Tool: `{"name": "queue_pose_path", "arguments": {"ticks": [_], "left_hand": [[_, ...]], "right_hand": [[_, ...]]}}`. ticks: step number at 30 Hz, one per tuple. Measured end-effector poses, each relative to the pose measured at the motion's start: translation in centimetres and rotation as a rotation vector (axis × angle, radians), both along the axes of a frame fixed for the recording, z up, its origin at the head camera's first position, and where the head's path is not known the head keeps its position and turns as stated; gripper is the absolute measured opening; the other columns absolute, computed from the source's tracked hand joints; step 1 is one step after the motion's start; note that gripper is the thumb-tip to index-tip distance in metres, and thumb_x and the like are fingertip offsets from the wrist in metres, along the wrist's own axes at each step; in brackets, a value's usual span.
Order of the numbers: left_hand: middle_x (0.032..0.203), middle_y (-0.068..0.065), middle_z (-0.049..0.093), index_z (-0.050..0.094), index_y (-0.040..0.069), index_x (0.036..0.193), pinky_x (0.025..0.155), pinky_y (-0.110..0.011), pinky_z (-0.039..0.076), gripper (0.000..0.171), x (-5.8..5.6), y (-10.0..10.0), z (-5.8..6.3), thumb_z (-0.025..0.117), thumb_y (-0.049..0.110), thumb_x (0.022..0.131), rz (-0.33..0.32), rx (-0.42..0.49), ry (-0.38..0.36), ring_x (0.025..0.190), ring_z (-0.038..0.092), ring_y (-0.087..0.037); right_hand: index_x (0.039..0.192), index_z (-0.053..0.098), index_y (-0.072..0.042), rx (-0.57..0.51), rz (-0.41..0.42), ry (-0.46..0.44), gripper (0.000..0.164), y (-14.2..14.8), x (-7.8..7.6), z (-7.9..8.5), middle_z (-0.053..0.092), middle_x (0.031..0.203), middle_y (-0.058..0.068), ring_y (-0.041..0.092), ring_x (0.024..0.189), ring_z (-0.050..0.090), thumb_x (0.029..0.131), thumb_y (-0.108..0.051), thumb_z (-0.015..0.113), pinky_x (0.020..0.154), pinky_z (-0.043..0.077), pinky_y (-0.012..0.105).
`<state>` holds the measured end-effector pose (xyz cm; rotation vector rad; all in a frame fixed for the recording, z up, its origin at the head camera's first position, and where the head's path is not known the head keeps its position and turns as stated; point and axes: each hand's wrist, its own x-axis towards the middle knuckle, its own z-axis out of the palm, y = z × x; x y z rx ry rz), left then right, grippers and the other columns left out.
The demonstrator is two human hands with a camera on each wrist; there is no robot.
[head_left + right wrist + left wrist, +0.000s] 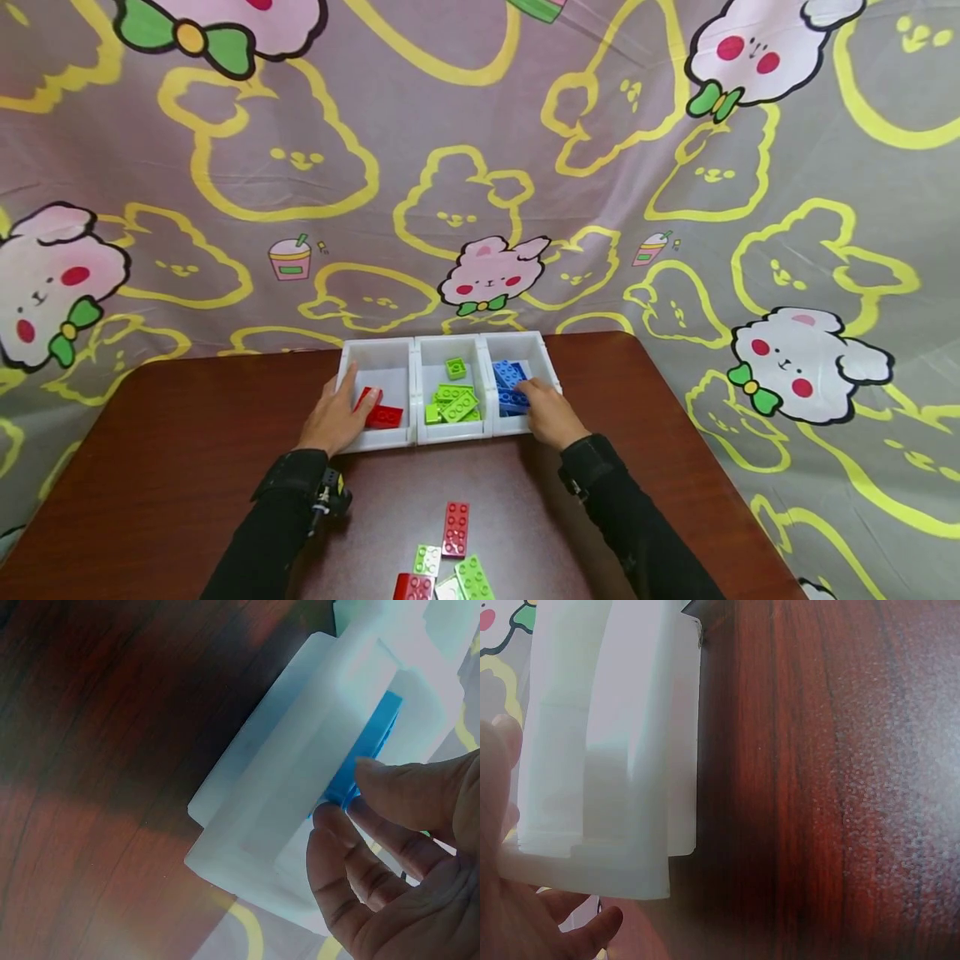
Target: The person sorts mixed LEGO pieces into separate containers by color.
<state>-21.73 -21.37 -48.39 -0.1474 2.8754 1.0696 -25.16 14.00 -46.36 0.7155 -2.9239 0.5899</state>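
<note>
Three joined white bins stand in a row at the table's far side. My left hand [333, 421] grips the left wall of the left bin [375, 444], thumb on the inner side near red bricks [386, 417] and other fingers outside. Over the right bin [550, 367], my right hand [553, 415] reaches in and pinches a blue brick [366, 754] between thumb and fingers. Other blue bricks [507, 372] lie behind it. The middle bin [453, 431] holds several lime green bricks [459, 407].
Near the table's front edge lie a long red brick [455, 529], another red brick [414, 587], a light green brick [427, 559], a green brick [473, 577] and a pale brick [450, 589]. Behind the brown table [187, 458] hangs a patterned cloth [405, 108].
</note>
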Motion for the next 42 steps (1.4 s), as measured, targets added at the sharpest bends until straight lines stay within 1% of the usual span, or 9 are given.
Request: {"name": "queue_pose_path", "arguments": {"ticks": [5,9,16,19,23,29,33,38,42], "left_hand": [[0.162,-0.029,0.012,0.006,0.014,0.163,0.111,-0.072,0.023,0.082,-0.2,-0.2,-0.4,0.049,0.048,0.103,-0.002,0.015,-0.008,0.145,0.021,-0.054],[0.163,-0.029,0.011,0.005,0.015,0.163,0.111,-0.072,0.023,0.082,-0.3,-0.3,-0.4,0.049,0.048,0.103,-0.005,0.014,-0.006,0.145,0.021,-0.054],[0.162,-0.029,0.012,0.005,0.014,0.163,0.111,-0.072,0.024,0.081,-0.3,-0.2,-0.2,0.049,0.045,0.103,-0.004,0.013,0.000,0.145,0.022,-0.054],[0.162,-0.030,0.012,0.006,0.013,0.163,0.111,-0.072,0.024,0.080,-0.3,-0.2,-0.2,0.049,0.045,0.104,-0.003,0.010,0.006,0.144,0.022,-0.054],[0.162,-0.031,0.013,0.007,0.012,0.163,0.112,-0.070,0.024,0.079,-0.2,-0.2,-0.2,0.048,0.044,0.104,-0.001,0.002,0.015,0.144,0.024,-0.054],[0.162,-0.030,0.012,0.008,0.013,0.163,0.113,-0.069,0.023,0.076,0.0,-0.3,-0.2,0.043,0.049,0.106,-0.010,-0.005,0.021,0.144,0.024,-0.054],[0.162,-0.030,0.012,0.008,0.013,0.163,0.112,-0.070,0.024,0.075,0.1,-0.6,-0.1,0.038,0.052,0.106,-0.009,-0.002,0.027,0.144,0.024,-0.055],[0.163,-0.029,0.012,0.009,0.012,0.163,0.111,-0.070,0.026,0.072,0.4,-0.4,0.1,0.029,0.054,0.107,-0.015,0.001,0.030,0.142,0.027,-0.057],[0.163,-0.028,0.012,0.008,0.012,0.163,0.112,-0.069,0.026,0.072,0.4,-0.3,0.0,0.024,0.055,0.107,-0.008,0.005,0.025,0.141,0.028,-0.057]], "right_hand": [[0.121,0.066,0.002,-0.052,0.007,0.057,0.039,-0.1,1.5,0.4,0.062,0.118,0.021,0.035,0.107,0.063,0.083,0.013,0.067,0.089,0.055,0.050],[0.116,0.067,0.002,-0.096,0.087,0.064,0.032,-1.0,3.8,0.6,0.064,0.112,0.018,0.032,0.104,0.064,0.085,0.005,0.075,0.086,0.056,0.046],[0.122,0.067,-0.010,0.025,0.363,-0.191,0.041,-3.4,8.7,-0.3,0.062,0.114,0.003,0.013,0.100,0.059,0.086,-0.021,0.081,0.084,0.053,0.030],[0.128,0.064,-0.016,0.102,0.419,-0.288,0.051,-4.5,10.3,-0.7,0.058,0.116,-0.002,0.007,0.099,0.054,0.084,-0.032,0.083,0.085,0.051,0.026],[0.129,0.062,-0.020,0.188,0.438,-0.279,0.055,-5.5,11.4,-1.4,0.056,0.112,-0.003,0.006,0.095,0.053,0.082,-0.039,0.084,0.086,0.051,0.025],[0.127,0.063,-0.017,0.209,0.432,-0.256,0.053,-6.2,11.3,-1.6,0.054,0.106,-0.002,0.006,0.086,0.049,0.082,-0.031,0.085,0.077,0.049,0.020],[0.132,0.061,-0.014,0.178,0.385,-0.275,0.058,-7.2,10.4,0.1,0.057,0.114,0.005,0.008,0.086,0.054,0.081,-0.027,0.086,0.077,0.052,0.022],[0.136,0.059,-0.011,0.112,0.351,-0.187,0.060,-9.4,8.3,2.8,0.058,0.119,0.009,0.011,0.082,0.056,0.083,-0.027,0.084,0.071,0.050,0.021],[0.137,0.057,-0.010,0.095,0.323,-0.120,0.060,-12.0,6.2,4.5,0.060,0.124,0.012,0.015,0.091,0.061,0.086,-0.028,0.082,0.081,0.056,0.025]]}}
